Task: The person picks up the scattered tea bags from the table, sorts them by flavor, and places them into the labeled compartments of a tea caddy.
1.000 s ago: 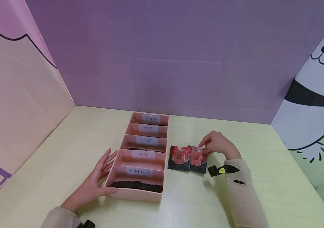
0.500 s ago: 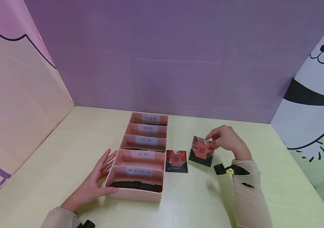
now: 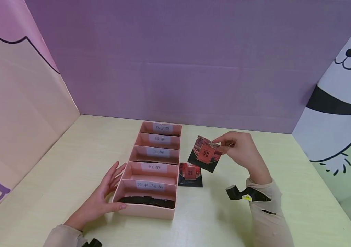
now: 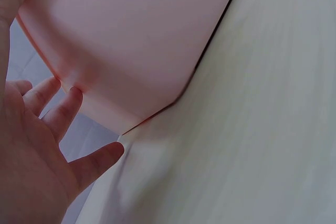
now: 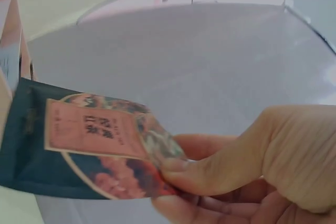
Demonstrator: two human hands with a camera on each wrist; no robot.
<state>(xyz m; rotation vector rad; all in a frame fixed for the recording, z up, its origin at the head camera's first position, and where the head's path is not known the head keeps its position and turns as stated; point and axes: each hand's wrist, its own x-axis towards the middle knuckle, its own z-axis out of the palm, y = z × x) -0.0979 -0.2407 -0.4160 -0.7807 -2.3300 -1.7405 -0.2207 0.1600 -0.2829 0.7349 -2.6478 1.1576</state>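
Note:
Between thumb and fingers, my right hand (image 3: 241, 151) pinches a red and black tea sachet (image 3: 205, 154) by its edge, above the table. In the right wrist view the same tea sachet (image 5: 92, 135) shows its printed front, with the thumb over one end. A second tea sachet (image 3: 190, 175) lies flat beside a pink divided box (image 3: 144, 211), partly below the held one. My left hand (image 3: 104, 199) rests against the box's left side, thumb at the front corner. The left wrist view has its fingers (image 4: 62, 113) spread and fairly straight against the box wall.
The box has several labelled compartments in a row; dark sachets (image 3: 147, 200) stand in the front one, and a dark edge shows in the middle one. A purple wall (image 3: 163, 68) closes off the back of the pale table (image 3: 95, 144), with printed panels at both sides.
My right hand has picked up the right-hand tea sachet, lifted it and carried it left toward the box. The other sachet has shifted slightly. My left hand stays on the box.

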